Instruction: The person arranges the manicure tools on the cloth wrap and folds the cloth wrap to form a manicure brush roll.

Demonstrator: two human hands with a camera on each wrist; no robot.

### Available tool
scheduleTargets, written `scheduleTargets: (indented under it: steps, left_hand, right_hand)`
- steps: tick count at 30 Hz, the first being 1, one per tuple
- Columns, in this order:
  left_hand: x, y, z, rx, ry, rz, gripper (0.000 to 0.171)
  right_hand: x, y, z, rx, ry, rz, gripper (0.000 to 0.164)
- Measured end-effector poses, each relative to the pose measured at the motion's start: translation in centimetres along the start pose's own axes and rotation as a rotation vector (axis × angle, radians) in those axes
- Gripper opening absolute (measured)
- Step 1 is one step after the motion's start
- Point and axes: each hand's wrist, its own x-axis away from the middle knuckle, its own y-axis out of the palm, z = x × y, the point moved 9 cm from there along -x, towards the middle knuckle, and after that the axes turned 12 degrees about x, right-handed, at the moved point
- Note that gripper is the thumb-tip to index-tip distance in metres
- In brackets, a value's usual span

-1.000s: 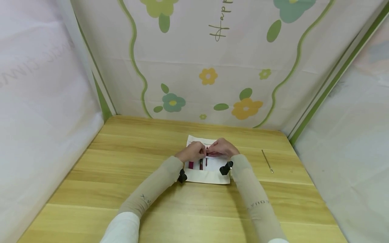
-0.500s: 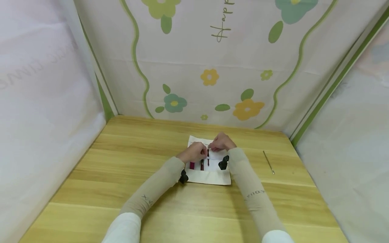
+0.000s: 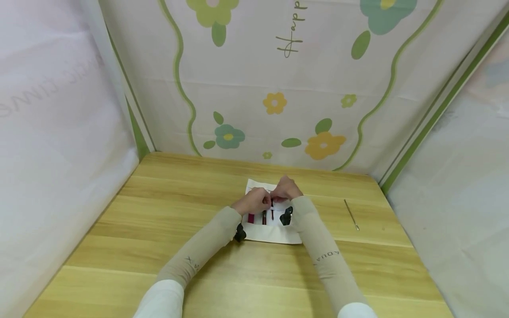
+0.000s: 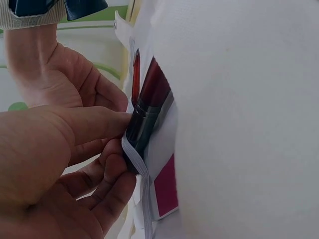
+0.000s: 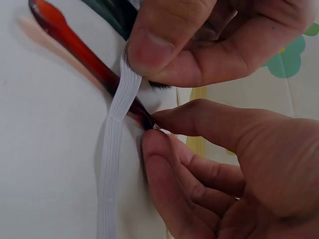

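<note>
An open white fabric case lies under both hands. My left hand pinches its white elastic band between thumb and finger, seen in the right wrist view. A makeup brush with a dark red handle and dark ferrule passes under that band, beside the left fingers. With thumb and forefinger, my right hand pinches the end of a slim, glossy red-brown tool, whose shaft also runs beneath the band. Fingers hide the tool's tip, so its kind is unclear. A magenta rectangular item sits in the case.
On the wooden table, a thin metal rod-like tool lies to the right. Printed fabric panels stand at the back and both sides. A small black camera is on each wrist.
My right hand first lifted slightly away from the left, then came back down and left toward the red-brown tool's end. The left hand stays almost in place.
</note>
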Motion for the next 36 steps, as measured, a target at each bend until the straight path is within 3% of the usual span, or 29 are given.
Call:
scheduleTargets:
  steps: [10, 22, 26, 29, 33, 36]
  left_hand:
    - [-0.3, 0.0, -0.6, -0.007, -0.025, 0.002, 0.014]
    - [-0.1, 0.1, -0.3, 0.017, -0.028, -0.01, 0.013]
    - [-0.2, 0.2, -0.2, -0.008, -0.021, -0.005, 0.013]
    - [-0.3, 0.2, 0.3, -0.027, 0.011, 0.003, 0.013]
    - [-0.4, 0.3, 1.3, -0.037, 0.073, 0.004, 0.013]
    - [-0.6, 0.6, 1.7, -0.05, 0.093, 0.003, 0.013]
  right_hand:
    - [0.4, 0.4, 0.2, 0.016, 0.022, -0.027, 0.03]
    - [1.5, -0.4, 0.4, 0.059, 0.024, -0.029, 0.024]
    - [2.5, -2.3, 1.4, 0.041, -0.014, -0.009, 0.025]
    - [3.2, -4.6, 2.9, 0.048, -0.109, 0.029, 0.028]
    - [4.0, -7.8, 6.0, 0.114, -0.239, 0.099, 0.028]
    - [4.5, -9.8, 8.9, 0.174, -0.268, 0.142, 0.029]
